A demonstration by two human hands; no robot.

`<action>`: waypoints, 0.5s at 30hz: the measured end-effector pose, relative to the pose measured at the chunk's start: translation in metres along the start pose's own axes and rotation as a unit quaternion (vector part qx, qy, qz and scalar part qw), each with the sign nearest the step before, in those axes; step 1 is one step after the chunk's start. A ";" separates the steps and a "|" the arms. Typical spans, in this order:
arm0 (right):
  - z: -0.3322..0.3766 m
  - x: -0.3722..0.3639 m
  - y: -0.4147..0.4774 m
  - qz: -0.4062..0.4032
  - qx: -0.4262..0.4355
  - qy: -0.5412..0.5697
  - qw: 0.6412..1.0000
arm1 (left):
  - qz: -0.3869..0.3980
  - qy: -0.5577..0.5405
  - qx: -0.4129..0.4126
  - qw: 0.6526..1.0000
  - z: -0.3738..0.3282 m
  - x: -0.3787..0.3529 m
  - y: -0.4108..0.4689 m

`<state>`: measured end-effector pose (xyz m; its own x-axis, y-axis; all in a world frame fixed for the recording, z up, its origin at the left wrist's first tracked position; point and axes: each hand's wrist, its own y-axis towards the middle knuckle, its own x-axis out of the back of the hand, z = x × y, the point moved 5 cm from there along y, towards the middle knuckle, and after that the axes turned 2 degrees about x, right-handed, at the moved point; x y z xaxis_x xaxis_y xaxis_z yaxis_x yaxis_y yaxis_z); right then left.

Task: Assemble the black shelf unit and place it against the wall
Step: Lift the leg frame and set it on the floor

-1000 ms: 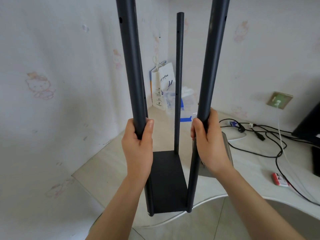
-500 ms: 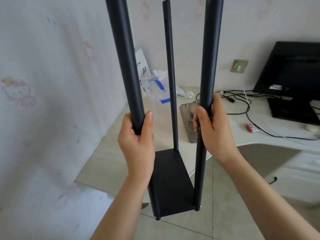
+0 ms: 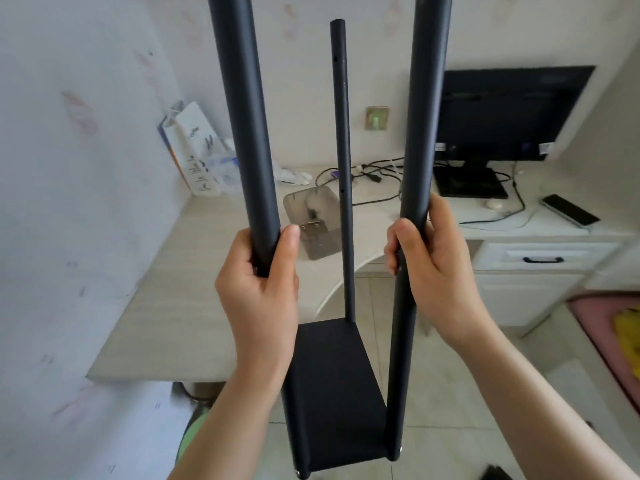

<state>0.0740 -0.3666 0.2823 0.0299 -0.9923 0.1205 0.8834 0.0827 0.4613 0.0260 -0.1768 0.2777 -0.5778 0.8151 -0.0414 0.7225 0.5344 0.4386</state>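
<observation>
Left hand (image 3: 259, 289) is gripping the near-left pole (image 3: 242, 116) and right hand (image 3: 433, 271) the near-right pole (image 3: 422, 116), fingers clenching round both. Black shelf unit (image 3: 332, 393) is being held upright, base at 6 o'clock. Desk (image 3: 173, 306) at 9, monitor (image 3: 502, 109) at 2.

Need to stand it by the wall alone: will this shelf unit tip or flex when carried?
Probably tippy: tall poles rise from one small shelf. Likely light: left hand and right hand lift it by two poles. Far pole may flex, joined only at its foot.
</observation>
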 end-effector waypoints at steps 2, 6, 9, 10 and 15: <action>0.003 0.029 -0.018 -0.011 -0.011 -0.012 1.000 | 0.016 -0.008 -0.002 1.000 -0.008 -0.016 -0.022; 0.004 0.092 -0.056 -0.001 -0.049 -0.026 0.998 | 0.044 -0.007 -0.003 0.999 -0.018 -0.051 -0.075; -0.003 0.140 -0.085 0.013 -0.099 -0.028 0.995 | 0.062 -0.013 0.015 0.998 -0.015 -0.077 -0.116; -0.006 0.151 -0.093 0.016 -0.112 -0.028 0.993 | 0.068 -0.007 0.021 0.997 -0.012 -0.084 -0.127; -0.018 0.225 -0.147 -0.028 -0.161 -0.038 0.986 | 0.153 -0.015 0.076 0.985 -0.001 -0.135 -0.198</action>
<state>-0.0409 -0.6042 0.2256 -0.0484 -0.9835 0.1745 0.9856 -0.0187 0.1682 -0.0396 -0.3926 0.1972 -0.3140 0.9484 0.0442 0.9113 0.2880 0.2943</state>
